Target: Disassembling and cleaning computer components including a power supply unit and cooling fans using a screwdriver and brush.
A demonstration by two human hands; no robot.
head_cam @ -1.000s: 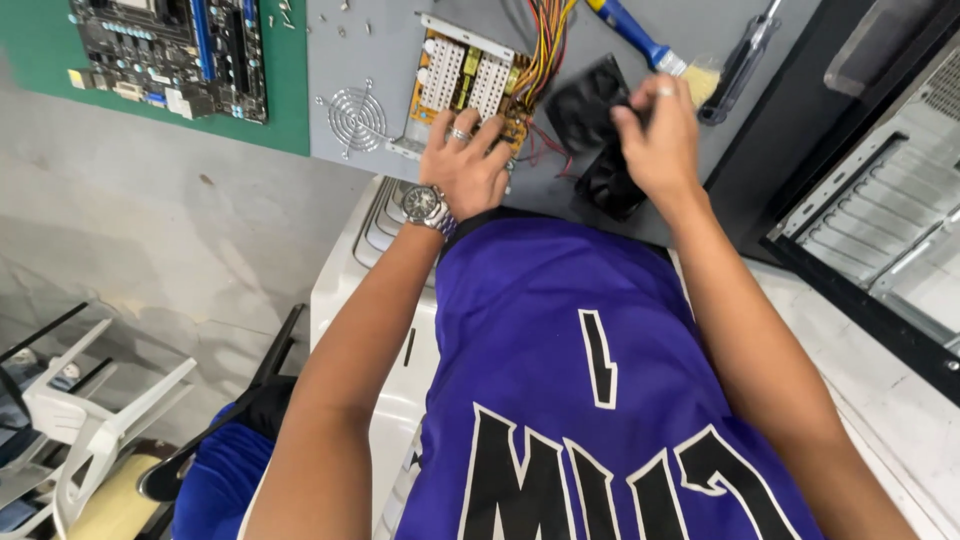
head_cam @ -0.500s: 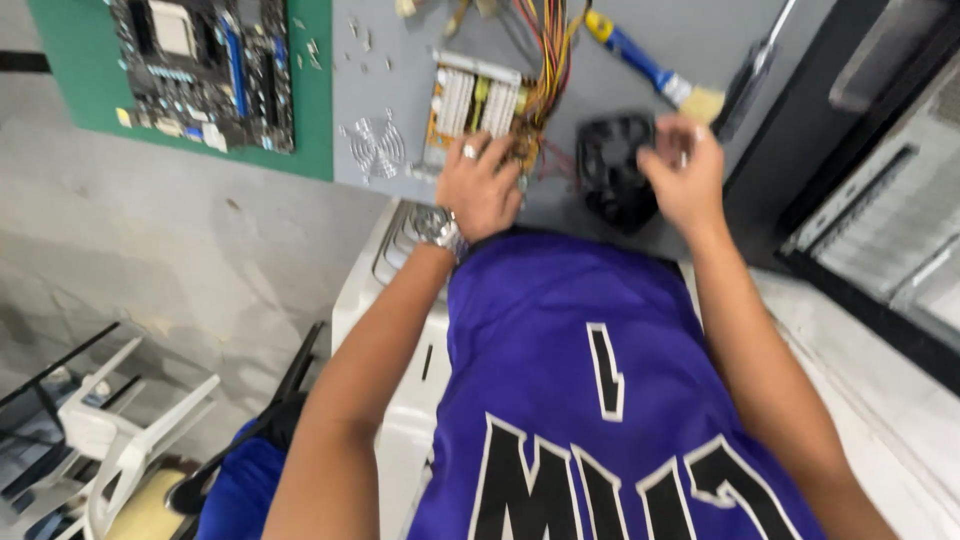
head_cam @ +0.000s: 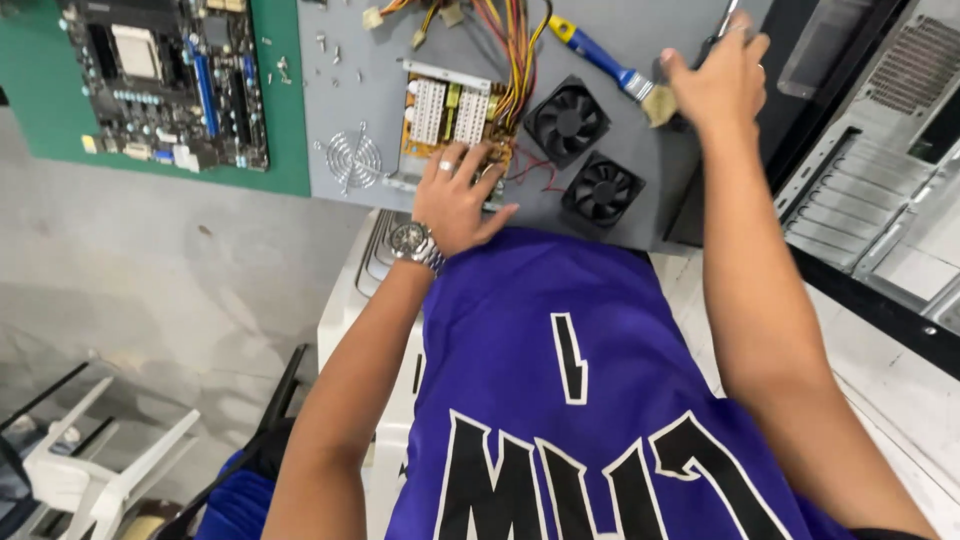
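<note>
The opened power supply (head_cam: 455, 120), at the near edge of the grey counter (head_cam: 640, 215), is pressed flat by the left hand (head_cam: 457, 195), fingers spread. A screwdriver (head_cam: 722, 25) is gripped by the right hand (head_cam: 718, 85) beside a blue-handled brush (head_cam: 600, 58). Two round-bladed black fans (head_cam: 585, 150) lie between.

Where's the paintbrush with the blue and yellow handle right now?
The paintbrush lies on the grey mat, above the two black fans, just left of the right hand.

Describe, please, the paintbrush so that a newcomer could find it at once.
Look at the grey mat beside the green one. Near its far edge, just beyond two black fans, the paintbrush lies by the right hand. Only it has a blue-and-yellow handle and pale bristles.
</note>
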